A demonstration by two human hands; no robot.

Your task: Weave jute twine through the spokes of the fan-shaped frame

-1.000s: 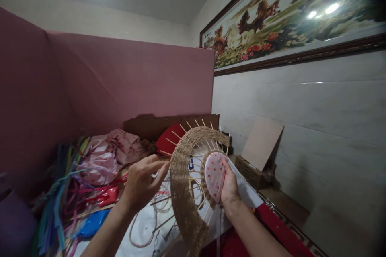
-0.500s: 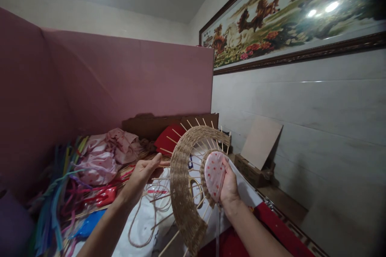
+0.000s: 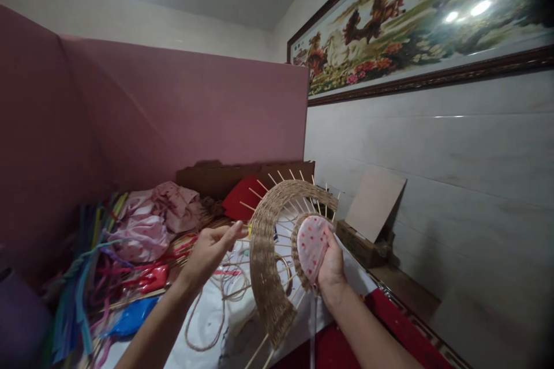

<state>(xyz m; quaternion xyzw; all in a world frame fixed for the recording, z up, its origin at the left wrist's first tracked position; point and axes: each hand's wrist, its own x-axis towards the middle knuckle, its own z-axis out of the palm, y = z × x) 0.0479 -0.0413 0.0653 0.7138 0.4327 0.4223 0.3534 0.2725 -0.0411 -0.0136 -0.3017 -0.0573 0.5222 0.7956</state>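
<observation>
- Woven half-ring (image 3: 263, 253) stood tilted up above the tabletop (image 3: 197, 317), between the two hands, its thin sticks (image 3: 248, 206) poking out beyond the outer edge.
- More sticks ran inward like spokes, joining it to a spotted pad (image 3: 310, 245) with a woven rim.
- Right hand (image 3: 332, 265): its fingers were closed on the pad's right side — thumb on the spotted face.
- Left hand (image 3: 210, 251): its fingers were held narrow, tips right by the half-ring's left edge — whether they pinched a stick, I could not tell.
- Below the left hand, a loop of cord (image 3: 205, 349) lay on the white surface.
- Further left were a blue packet (image 3: 132, 318), a red packet (image 3: 152, 279) and a heap of pink cloth (image 3: 177, 207).
- Behind the half-ring sat a red piece (image 3: 240, 200); to the right, a cardboard box (image 3: 361, 245) stood near the wall (image 3: 467, 173).
</observation>
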